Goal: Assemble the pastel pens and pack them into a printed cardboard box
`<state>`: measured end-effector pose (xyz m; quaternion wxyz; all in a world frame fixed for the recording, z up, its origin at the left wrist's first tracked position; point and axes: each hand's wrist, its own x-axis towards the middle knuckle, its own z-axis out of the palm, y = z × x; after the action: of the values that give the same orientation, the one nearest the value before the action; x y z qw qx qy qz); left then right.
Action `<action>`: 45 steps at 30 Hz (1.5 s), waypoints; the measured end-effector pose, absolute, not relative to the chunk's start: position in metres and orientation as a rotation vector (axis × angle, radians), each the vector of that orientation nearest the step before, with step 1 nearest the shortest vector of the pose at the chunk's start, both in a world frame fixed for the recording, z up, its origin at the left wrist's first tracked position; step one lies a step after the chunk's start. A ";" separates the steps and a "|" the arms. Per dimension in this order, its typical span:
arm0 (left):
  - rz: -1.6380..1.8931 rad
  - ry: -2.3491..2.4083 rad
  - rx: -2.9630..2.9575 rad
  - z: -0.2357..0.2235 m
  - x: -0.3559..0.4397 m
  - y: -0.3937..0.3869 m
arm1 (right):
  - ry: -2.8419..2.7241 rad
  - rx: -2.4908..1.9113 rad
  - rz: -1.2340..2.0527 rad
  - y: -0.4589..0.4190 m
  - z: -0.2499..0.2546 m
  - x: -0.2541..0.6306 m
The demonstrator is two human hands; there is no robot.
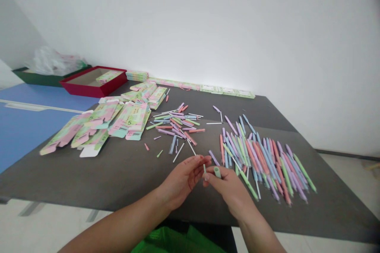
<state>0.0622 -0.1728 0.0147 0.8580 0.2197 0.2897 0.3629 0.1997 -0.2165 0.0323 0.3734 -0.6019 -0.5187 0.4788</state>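
My right hand [230, 189] is closed around a light green pen barrel [217, 172], whose hollow end points up. Its thumb and forefinger pinch a thin green piece [204, 168]. Cupped beside it, my left hand [185, 178] has its fingers loosely bent and nothing visible in them. Close to the right hand lies a heap of pastel pens [261, 154] in pink, purple, blue and green. Beyond the left hand are scattered loose pen parts [178, 120], with thin white refills [178, 152] among them.
Flattened and part-folded printed cartons [130, 118] overlap on the left of the dark table [124, 178]. Behind them stand a red tray [80, 89] and a green tray [38, 79] with a plastic bag [53, 61]. Packed boxes [225, 90] line the wall.
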 end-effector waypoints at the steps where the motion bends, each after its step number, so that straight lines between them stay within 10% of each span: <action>1: 0.746 0.598 0.480 0.015 0.062 -0.173 | -1.271 -1.514 1.281 -0.216 0.032 0.200; 14: 0.661 0.638 0.862 0.021 0.057 -0.170 | -0.887 -1.370 1.553 -0.210 0.027 0.202; 45: 0.752 0.788 1.749 0.057 0.034 -0.146 | -1.652 -1.429 0.709 -0.217 0.024 0.213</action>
<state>0.0341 -0.1457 0.0566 0.5146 0.7278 0.3281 0.3129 0.2130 -0.2169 0.0244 0.4103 -0.5674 -0.6560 0.2817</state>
